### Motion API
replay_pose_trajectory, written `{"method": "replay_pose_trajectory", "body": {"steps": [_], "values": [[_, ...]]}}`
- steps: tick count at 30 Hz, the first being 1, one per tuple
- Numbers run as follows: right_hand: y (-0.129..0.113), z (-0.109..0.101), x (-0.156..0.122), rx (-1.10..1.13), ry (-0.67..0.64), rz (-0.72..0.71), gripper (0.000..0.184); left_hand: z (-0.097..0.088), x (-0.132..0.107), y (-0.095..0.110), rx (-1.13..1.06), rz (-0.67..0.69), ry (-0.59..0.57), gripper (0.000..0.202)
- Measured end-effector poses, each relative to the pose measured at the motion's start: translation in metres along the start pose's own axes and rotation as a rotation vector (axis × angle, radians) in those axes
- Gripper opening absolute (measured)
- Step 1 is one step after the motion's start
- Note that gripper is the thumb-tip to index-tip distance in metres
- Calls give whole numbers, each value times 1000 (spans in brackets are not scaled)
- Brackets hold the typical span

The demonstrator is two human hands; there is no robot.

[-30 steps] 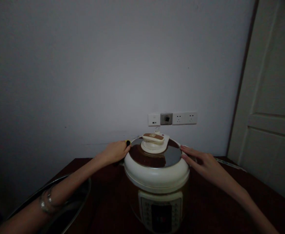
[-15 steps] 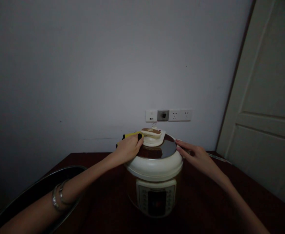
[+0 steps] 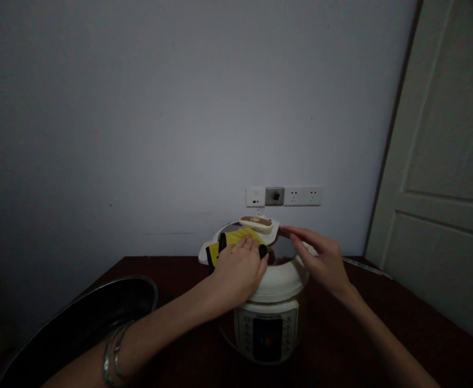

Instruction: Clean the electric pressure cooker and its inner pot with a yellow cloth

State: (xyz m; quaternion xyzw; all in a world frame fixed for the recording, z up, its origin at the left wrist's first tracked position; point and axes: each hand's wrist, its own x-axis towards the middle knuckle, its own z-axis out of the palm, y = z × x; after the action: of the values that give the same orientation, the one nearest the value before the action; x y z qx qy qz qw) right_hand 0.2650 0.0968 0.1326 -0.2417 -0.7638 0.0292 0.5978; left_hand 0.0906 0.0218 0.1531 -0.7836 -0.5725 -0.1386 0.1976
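Observation:
A white electric pressure cooker [image 3: 279,283] with a button panel [image 3: 267,337] stands on a dark red table. Its shiny lid has a white-and-brown handle [image 3: 256,222] on top. My left hand [image 3: 240,267] is closed on a yellow cloth [image 3: 231,236] with black edging and presses it against the left and front of the lid. Part of the cloth is under the palm. On the other side, my right hand [image 3: 321,256] rests with stretched fingers on the lid's right part, fingertips close to the handle's base.
A large dark pan [image 3: 139,293] lies at the left, partly behind my left forearm. Wall sockets [image 3: 302,196] sit behind the cooker. A thin strip [image 3: 366,265] lies on the table [image 3: 382,307] at the right, near a pale door [image 3: 450,178].
My left hand has swept the yellow cloth right and forward over the lid's front. My right hand has slid inward from the lid's rim toward the handle. The view has shifted slightly.

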Motion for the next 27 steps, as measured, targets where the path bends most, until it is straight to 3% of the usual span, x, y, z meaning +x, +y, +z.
{"method": "replay_pose_trajectory", "body": {"steps": [6,11,13,15,18,21,25,27], "values": [[-28,21,36,166,-257,-10,26,-20,4,34,139,0,-81,57],[-28,21,43,135,-560,-47,26,-64,-4,33,24,-69,-207,47],[-29,21,40,107,-635,-84,26,-77,-11,27,-14,-184,-155,43],[-32,23,34,62,-631,-134,25,-79,-17,19,-39,-340,-25,44],[-41,32,24,-61,-593,-193,27,-63,-14,1,-78,-581,200,41],[-53,44,14,-225,-542,-186,44,-34,-5,-26,-155,-669,347,36],[-67,56,4,-396,-568,-142,82,8,2,-69,-378,-690,359,41],[-68,60,1,-443,-585,-131,84,26,4,-89,-477,-708,355,42]]}}
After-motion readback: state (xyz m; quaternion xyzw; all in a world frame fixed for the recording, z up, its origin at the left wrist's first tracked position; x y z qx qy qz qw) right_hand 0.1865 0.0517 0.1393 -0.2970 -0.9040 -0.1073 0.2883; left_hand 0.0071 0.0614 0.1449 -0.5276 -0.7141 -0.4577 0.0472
